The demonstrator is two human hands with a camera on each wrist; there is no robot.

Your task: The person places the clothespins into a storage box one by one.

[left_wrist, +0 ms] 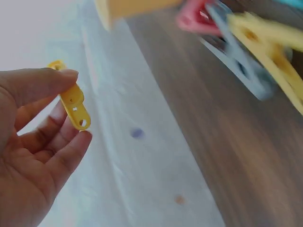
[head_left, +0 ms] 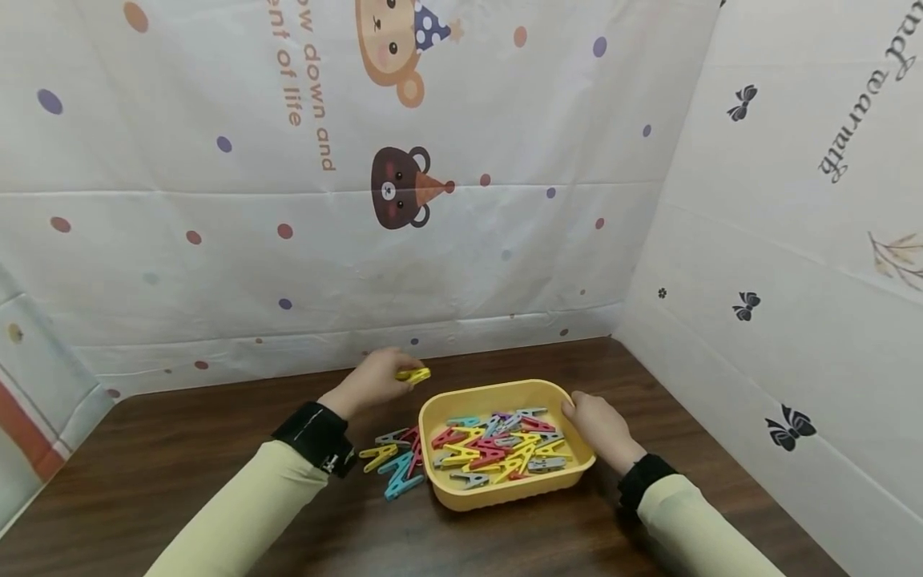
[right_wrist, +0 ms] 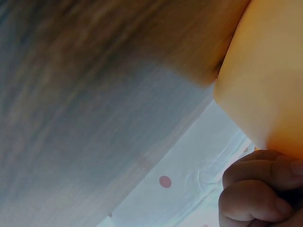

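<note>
My left hand [head_left: 375,380] pinches a yellow clothespin [head_left: 414,375] between thumb and fingers, above the table behind the basket's left side. Up close in the left wrist view, the same clothespin [left_wrist: 75,108] points downward from the fingertips. At the right end of a yellow plastic basket [head_left: 497,498], my right hand [head_left: 602,429] grips the rim, thumb over the edge. Curled fingers [right_wrist: 255,198] lie against the basket's outer wall in the right wrist view. Inside the basket lie many mixed clothespins [head_left: 493,453] in red, yellow, grey, blue and purple.
Left of the basket, several loose clothespins [head_left: 400,474] in blue, yellow, red and grey lie on the dark wooden table [head_left: 180,473]. A printed white cloth [head_left: 461,272] rises behind the table, and another [head_left: 721,320] stands along its right side.
</note>
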